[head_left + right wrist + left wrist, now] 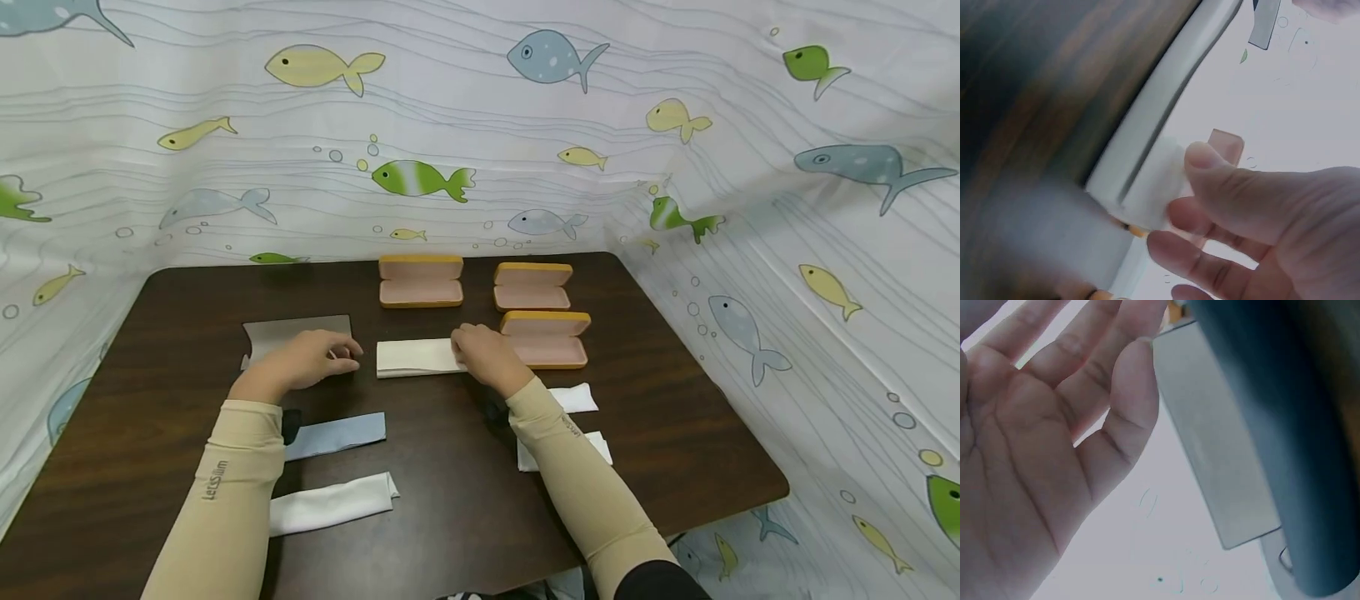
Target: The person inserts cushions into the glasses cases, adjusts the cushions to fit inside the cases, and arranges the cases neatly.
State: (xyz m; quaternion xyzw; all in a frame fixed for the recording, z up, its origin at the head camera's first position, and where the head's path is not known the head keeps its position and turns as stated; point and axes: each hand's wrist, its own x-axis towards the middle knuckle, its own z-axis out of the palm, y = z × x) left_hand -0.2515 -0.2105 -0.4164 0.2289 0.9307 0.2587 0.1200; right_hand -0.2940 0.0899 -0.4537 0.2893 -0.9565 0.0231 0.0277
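A folded cream cloth point(414, 357) lies across the middle of the table. At its right end my right hand point(486, 354) holds the fabric between thumb and fingers; the right wrist view shows the folded layers of the cream cloth point(1147, 134) beside the fingertips. My left hand point(311, 360) hovers to the left of this cloth with fingers loosely bent and nothing in them. Partly behind that hand is a flat grey cloth point(292, 331). The left wrist view shows the palm of the left hand point(1047, 419), with the grey cloth point(1210, 437) beyond it.
Three opened yellow eyeglass cases with pink linings stand at the back: one point(422, 282) in the middle, two point(532, 286) point(546, 340) at right. A folded blue cloth point(341, 433) and a white cloth point(333, 504) lie at front left. Two white cloths point(575, 398) point(527, 457) lie near my right forearm.
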